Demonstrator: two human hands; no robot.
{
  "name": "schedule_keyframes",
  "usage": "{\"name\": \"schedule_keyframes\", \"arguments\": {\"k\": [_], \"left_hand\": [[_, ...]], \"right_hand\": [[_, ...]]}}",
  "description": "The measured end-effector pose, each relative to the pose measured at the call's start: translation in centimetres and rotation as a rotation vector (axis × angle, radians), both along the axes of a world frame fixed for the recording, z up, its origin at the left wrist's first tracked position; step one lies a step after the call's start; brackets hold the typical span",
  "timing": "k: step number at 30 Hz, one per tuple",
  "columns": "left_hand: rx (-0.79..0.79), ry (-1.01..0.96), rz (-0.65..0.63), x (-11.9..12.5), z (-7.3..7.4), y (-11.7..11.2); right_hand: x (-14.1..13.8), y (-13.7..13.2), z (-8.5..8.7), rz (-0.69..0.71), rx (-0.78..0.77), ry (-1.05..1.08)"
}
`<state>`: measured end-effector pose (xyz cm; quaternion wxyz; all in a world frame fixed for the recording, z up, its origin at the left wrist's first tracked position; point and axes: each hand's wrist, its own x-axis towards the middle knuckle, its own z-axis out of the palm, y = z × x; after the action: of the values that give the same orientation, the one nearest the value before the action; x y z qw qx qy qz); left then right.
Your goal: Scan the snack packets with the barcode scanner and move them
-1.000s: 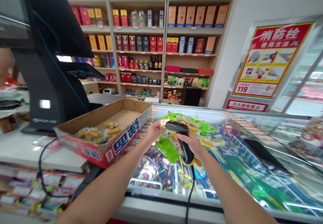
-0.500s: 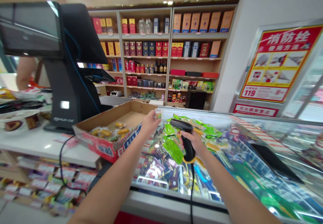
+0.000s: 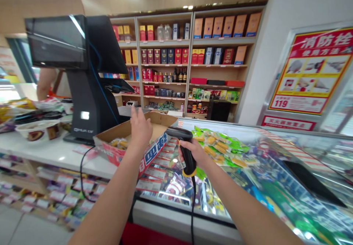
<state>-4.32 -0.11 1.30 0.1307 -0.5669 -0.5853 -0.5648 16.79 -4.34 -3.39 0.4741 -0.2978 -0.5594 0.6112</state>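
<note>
Shop shelves (image 3: pixel 165 43) behind, black scanner (image 3: pixel 188 161) in the right hand (image 3: pixel 197 151)

Boxed goods (image 3: pixel 157 56) fill the shelves, and a till (image 3: pixel 89 105) stands on the white table (image 3: pixel 64 150) at left. Beside it sits a cardboard box (image 3: pixel 156 153) with small yellow packets (image 3: pixel 119 143) inside. The left hand (image 3: pixel 140 128) is raised over this box, its fingers spread and released. The right hand's fingers are wrapped around the black scanner, above a glass-topped case (image 3: pixel 175 215). Just right of it, green-and-yellow packets (image 3: pixel 220 147) lie heaped on the case.
</note>
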Motion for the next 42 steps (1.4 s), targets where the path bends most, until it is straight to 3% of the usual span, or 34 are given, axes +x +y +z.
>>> {"name": "schedule_keyframes", "arguments": {"k": [4, 9, 11, 13, 17, 23, 25, 27, 29, 33, 35, 38, 42], "left_hand": [[-0.062, 0.183, -0.217, 4.5, -2.2, 0.2], [-0.315, 0.603, -0.727, 12.8, -5.6, -0.8], [-0.336, 0.801, -0.945, 15.9, -6.9, -1.5], [-0.314, 0.973, -1.079, 18.3, -8.1, -2.0], [-0.257, 1.139, -1.120, 20.4, -9.7, -2.5], [-0.183, 1.064, -1.137, 20.6, -11.4, -2.4], [-0.194, 0.953, -1.135, 20.3, -11.6, -2.0], [-0.219, 0.718, -1.139, 19.7, -11.6, -1.1], [-0.279, 0.314, -1.145, 18.7, -11.4, 0.1], [-0.440, -0.684, -1.181, 16.7, -10.4, 2.7], [-0.454, -0.994, -1.195, 15.9, -9.9, 3.7], [-0.431, -1.183, -1.186, 15.2, -9.5, 4.5], [-0.430, -1.263, -1.182, 14.9, -9.4, 4.6]], "right_hand": [[4.4, 0.2, -0.5, -0.101, 0.002, 0.035], [12.3, 0.5, -1.1, -0.167, 0.002, 0.155], [14.4, 0.5, -1.6, -0.217, 0.023, 0.198], [15.5, 0.6, -2.2, -0.241, 0.031, 0.227], [15.8, 0.7, -2.9, -0.234, 0.020, 0.243], [15.9, 0.7, -2.7, -0.203, 0.041, 0.278], [16.2, 0.5, -2.5, -0.191, 0.067, 0.277], [16.5, 0.4, -2.3, -0.177, 0.090, 0.290], [16.7, 0.2, -2.0, -0.175, 0.109, 0.319], [16.2, -0.2, -1.8, -0.181, 0.100, 0.303], [15.5, -0.3, -1.9, -0.182, 0.078, 0.206], [14.1, -0.5, -2.3, -0.171, 0.079, -0.017], [13.0, -0.5, -2.9, -0.140, 0.144, -0.174]]}}
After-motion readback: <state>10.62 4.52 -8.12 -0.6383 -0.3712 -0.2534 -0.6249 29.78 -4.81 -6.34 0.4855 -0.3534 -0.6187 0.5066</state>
